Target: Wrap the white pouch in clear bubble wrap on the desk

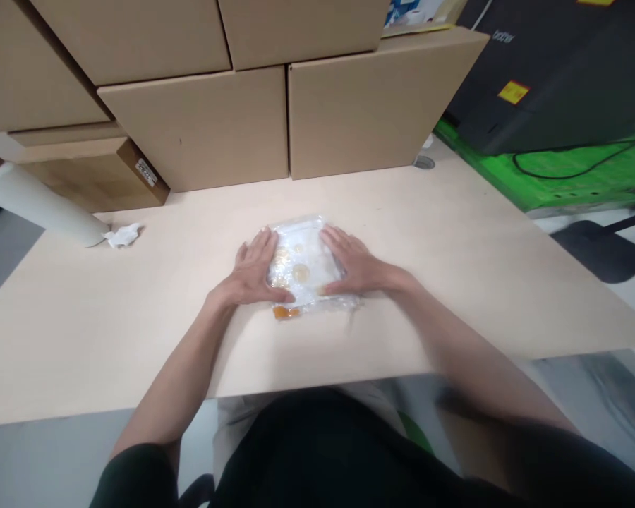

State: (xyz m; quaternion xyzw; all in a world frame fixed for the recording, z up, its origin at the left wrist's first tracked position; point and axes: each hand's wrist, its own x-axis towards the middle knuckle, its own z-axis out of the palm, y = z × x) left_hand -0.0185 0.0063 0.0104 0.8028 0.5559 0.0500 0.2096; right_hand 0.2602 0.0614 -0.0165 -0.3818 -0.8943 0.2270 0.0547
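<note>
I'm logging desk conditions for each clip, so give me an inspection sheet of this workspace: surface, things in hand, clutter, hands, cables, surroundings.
Surface: pale wooden table, bare over most of its top.
Things in hand: clear plastic packet lying flat mid-table, round yellowish pieces inside, an orange bit at its near edge.
Clutter: crumpled white tissue and a white roll at the far left.
Hands: left hand and right hand lie flat on the packet's two sides, fingers open.
Cables: a black cable loops over the green surface at right.
Surroundings: stacked cardboard boxes behind the table; a black machine far right.
</note>
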